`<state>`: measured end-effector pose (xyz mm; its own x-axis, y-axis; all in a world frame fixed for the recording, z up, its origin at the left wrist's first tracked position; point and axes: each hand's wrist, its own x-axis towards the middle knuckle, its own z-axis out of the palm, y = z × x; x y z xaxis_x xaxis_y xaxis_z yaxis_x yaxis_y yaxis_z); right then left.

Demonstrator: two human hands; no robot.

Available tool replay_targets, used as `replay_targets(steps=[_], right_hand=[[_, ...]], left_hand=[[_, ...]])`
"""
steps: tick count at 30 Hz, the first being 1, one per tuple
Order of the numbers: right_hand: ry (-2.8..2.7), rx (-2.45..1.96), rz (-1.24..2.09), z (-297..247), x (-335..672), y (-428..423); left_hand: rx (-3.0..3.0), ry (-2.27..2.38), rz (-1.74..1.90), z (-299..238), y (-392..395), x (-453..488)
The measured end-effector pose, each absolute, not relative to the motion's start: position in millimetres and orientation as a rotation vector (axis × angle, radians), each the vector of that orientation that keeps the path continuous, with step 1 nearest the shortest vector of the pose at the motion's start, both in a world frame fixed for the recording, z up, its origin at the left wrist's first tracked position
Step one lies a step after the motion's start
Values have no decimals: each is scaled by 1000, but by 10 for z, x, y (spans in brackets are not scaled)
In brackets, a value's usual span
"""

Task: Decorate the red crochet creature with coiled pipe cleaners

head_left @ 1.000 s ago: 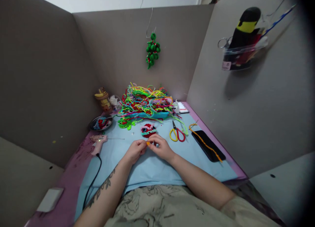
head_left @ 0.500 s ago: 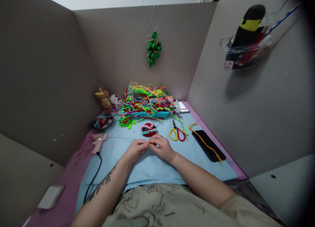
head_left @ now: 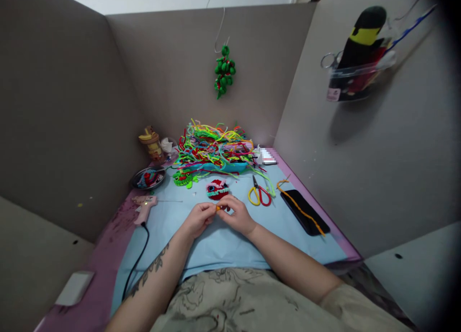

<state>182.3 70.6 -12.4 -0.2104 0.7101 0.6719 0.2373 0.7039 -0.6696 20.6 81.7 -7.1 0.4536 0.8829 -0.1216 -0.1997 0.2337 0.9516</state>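
My left hand (head_left: 200, 219) and my right hand (head_left: 236, 215) meet over the front middle of the table. Between their fingertips sits a small orange piece of pipe cleaner (head_left: 218, 208), mostly covered by the fingers. Both hands are closed in a pinch on it. Just beyond them lies a red fuzzy lion-like head (head_left: 217, 190) with pink and turquoise trim. Further left is a similar green head (head_left: 183, 178). A longer orange pipe cleaner (head_left: 303, 210) lies across a black phone-like slab (head_left: 306, 214) on the right.
Scissors (head_left: 259, 196) with yellow and red handles lie right of the red head. A pink glue gun (head_left: 146, 210) with a black cord stands at left, near a dark bowl (head_left: 134, 179). Behind, a blue tray (head_left: 230, 167) overflows with coloured pipe cleaners. Grey partitions (head_left: 201, 72) enclose the table.
My right-hand fingers have shifted and lifted slightly, and a little more of the orange piece shows between the fingertips. Other things lie as before.
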Motion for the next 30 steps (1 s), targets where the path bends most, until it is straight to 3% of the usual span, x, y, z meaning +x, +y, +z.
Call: replay_targets(steps=[11,30], right_hand=[[-1737,-737,685,-93,1827,687],[-1800,-742,455,-144,1830,677]], left_hand=[[1119,774,833,-138,830,193],[1215,817,848,-154,832,178]])
